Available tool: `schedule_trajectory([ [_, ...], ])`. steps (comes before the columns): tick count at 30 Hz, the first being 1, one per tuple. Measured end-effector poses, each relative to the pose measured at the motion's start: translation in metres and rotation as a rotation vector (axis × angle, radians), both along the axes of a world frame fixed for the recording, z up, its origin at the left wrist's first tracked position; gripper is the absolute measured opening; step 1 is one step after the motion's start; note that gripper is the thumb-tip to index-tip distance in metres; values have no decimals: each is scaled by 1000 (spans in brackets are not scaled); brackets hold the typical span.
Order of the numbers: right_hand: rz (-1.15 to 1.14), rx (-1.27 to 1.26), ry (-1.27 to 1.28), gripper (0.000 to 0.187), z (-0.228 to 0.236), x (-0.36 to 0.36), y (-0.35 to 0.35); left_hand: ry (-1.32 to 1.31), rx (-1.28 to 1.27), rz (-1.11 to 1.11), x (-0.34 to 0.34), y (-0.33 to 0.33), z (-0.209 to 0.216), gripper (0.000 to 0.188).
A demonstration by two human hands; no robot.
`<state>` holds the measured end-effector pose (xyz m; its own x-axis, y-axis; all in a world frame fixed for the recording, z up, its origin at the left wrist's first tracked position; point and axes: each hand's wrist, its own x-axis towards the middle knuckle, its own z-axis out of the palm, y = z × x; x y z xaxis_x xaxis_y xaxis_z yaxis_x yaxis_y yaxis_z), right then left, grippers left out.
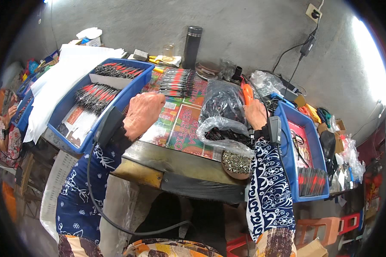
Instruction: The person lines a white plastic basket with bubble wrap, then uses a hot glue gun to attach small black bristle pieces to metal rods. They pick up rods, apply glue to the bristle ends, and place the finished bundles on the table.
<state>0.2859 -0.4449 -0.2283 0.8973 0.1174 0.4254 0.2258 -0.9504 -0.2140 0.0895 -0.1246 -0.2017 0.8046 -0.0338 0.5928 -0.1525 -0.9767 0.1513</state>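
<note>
Gray walls [146,25] back a crowded workbench [152,155] as a person in patterned blue sleeves holds both hands above it. One orange tool [247,92], bright-handled and roughly upright, is at the right of the bench, beside one clear plastic bag [218,103] of black parts; the right hand [256,113] has its fingers wrapped around it. Beside the left blue tray [64,140], the left hand [144,112] has its fingers curled inward; whether they hold anything cannot be told. Slender black-and-red pieces [176,82] lie in four groups: one row on the colorful mat [191,124], two heaps in that tray, one bundle in the right blue tray [287,150]. One round bowl [237,175] contains small silvery pieces; one dark flask [193,47] stands by the wall.
</note>
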Motion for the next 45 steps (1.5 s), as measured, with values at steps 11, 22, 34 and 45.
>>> schedule_trajectory([
  [11,104,323,39,44,18,11,-24,32,-33,-38,-12,-9,-8,9],
  [22,558,1145,135,47,117,-104,-4,-61,-154,-298,-185,-132,-72,21],
  [34,856,1156,-48,39,154,-198,23,1455,-123,-692,-231,-200,-321,13],
  [45,768,997,-65,65,129,-129,-19,1460,-204,-736,-177,-194,-338,11],
])
